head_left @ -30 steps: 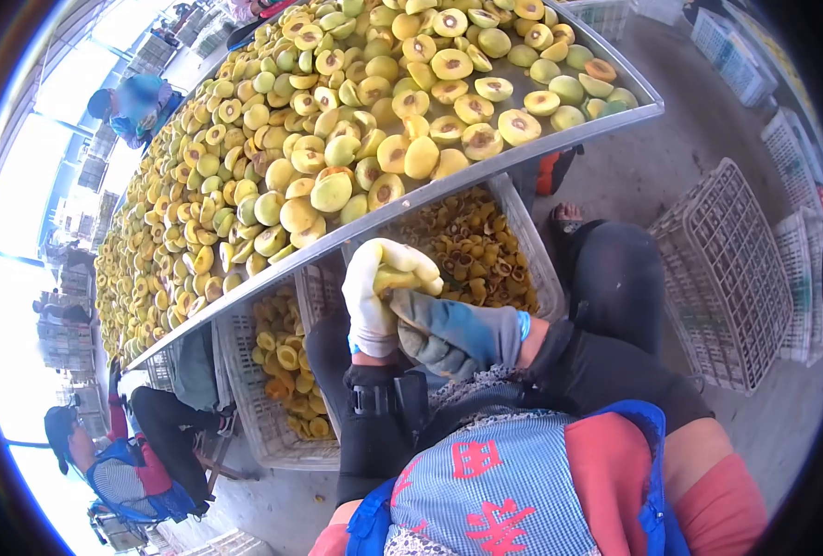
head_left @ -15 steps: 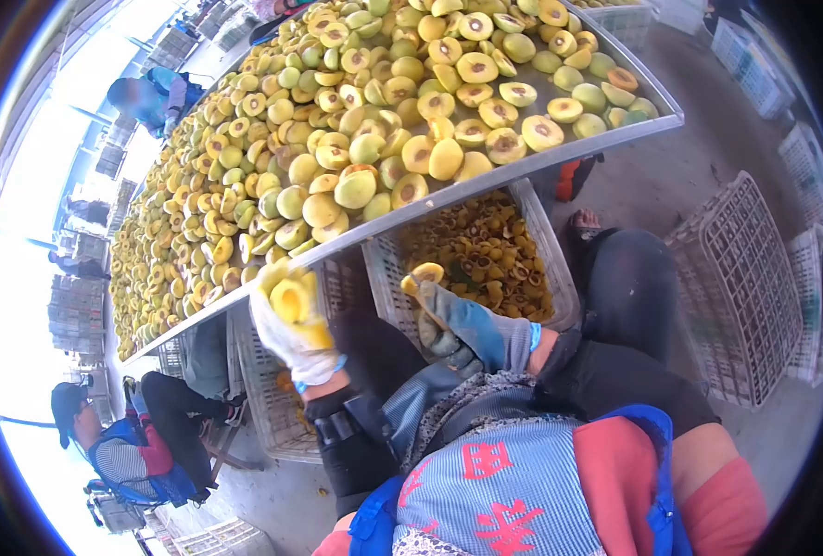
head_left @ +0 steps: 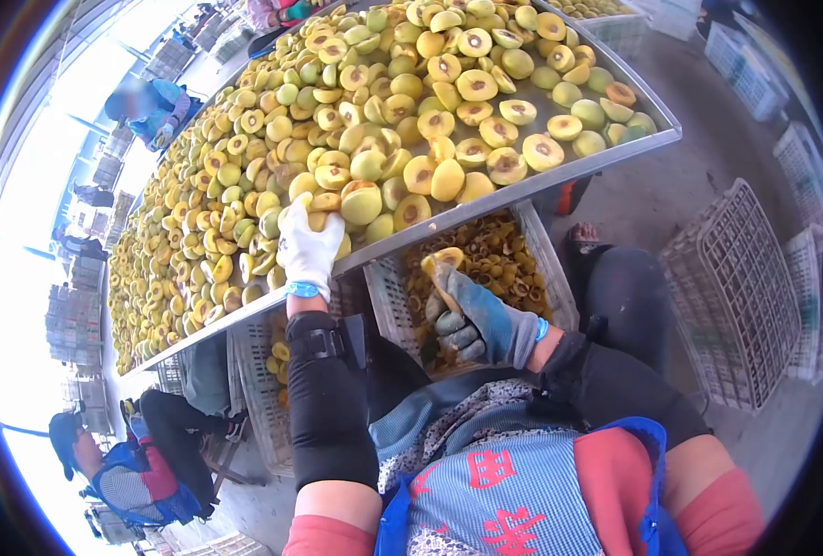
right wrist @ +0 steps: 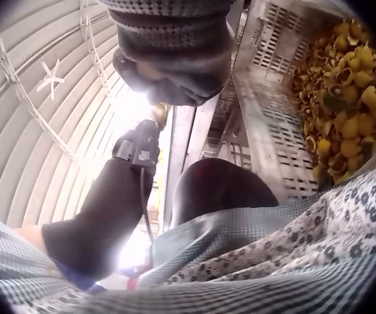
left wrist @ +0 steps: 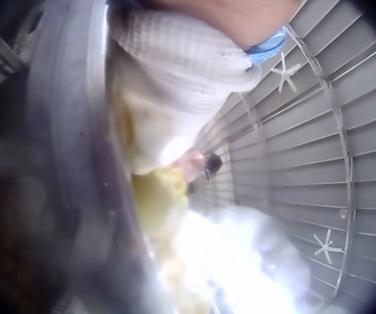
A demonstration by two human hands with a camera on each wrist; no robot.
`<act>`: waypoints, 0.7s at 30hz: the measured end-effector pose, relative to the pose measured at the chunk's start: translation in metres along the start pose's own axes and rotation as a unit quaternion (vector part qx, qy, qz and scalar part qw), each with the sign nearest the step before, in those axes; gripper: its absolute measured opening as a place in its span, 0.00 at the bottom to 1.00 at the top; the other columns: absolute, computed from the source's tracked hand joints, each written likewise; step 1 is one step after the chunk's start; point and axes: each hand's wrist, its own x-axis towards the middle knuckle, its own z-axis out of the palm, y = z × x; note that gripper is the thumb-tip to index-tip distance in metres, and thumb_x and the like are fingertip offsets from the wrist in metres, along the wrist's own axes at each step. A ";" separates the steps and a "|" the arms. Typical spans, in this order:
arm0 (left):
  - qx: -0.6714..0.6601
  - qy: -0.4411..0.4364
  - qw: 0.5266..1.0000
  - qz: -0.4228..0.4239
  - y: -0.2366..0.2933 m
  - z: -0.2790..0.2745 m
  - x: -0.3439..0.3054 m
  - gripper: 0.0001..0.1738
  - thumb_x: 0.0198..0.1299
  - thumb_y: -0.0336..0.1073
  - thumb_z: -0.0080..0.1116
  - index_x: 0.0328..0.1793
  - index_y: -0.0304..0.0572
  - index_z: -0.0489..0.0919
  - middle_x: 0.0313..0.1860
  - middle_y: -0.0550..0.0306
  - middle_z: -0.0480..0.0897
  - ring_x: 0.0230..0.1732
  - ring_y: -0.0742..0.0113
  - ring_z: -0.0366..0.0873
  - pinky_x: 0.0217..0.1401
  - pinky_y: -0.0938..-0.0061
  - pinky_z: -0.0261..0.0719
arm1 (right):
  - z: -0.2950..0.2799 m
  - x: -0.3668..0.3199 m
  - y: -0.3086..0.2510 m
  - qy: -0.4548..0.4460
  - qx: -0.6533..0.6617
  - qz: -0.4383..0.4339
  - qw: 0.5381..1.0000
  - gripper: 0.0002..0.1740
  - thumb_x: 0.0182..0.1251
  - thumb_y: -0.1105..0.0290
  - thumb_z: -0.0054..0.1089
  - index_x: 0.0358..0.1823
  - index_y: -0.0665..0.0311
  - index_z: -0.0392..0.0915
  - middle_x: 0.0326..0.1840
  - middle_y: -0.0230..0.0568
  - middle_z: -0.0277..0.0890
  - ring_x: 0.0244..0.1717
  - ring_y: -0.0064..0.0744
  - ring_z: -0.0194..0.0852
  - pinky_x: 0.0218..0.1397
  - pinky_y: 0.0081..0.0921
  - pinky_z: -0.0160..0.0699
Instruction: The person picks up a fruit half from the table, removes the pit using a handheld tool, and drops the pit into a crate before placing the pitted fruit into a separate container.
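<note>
Halved yellow-green fruit (head_left: 362, 205) covers the metal-edged table (head_left: 523, 173). At its near edge my left hand (head_left: 310, 248), in a white glove, has its fingers around a fruit half (head_left: 319, 220) among the others. The left wrist view shows that glove (left wrist: 175, 78) by blurred fruit (left wrist: 155, 199). My right hand (head_left: 490, 320), in a grey-blue glove, holds a yellow fruit piece (head_left: 444, 261) between thumb and fingers above a crate of scraps. The right wrist view shows the dark glove (right wrist: 175, 62) with curled fingers; what it holds is hidden there.
Under the table edge stand a crate (head_left: 560, 278) of fruit scraps and another crate (head_left: 254, 389) with yellow pieces. An upright crate (head_left: 740, 296) is at the right, with stacked crates behind. A seated person (head_left: 133, 482) is at the lower left.
My left hand went from beside the right hand, out past the table edge with fruit in it, and up onto the fruit pile. My right hand stayed over the crate, holding its piece.
</note>
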 end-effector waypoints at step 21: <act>-0.648 -0.033 0.716 -0.256 0.128 -0.017 -0.111 0.35 0.77 0.60 0.37 0.72 0.38 0.71 0.63 0.44 0.80 0.57 0.47 0.82 0.57 0.60 0.86 | -0.003 -0.005 0.006 -0.186 0.055 0.046 0.980 0.37 0.70 0.23 0.40 0.36 0.52 0.72 0.17 0.20 0.55 0.11 0.15 0.44 0.10 0.16 0.44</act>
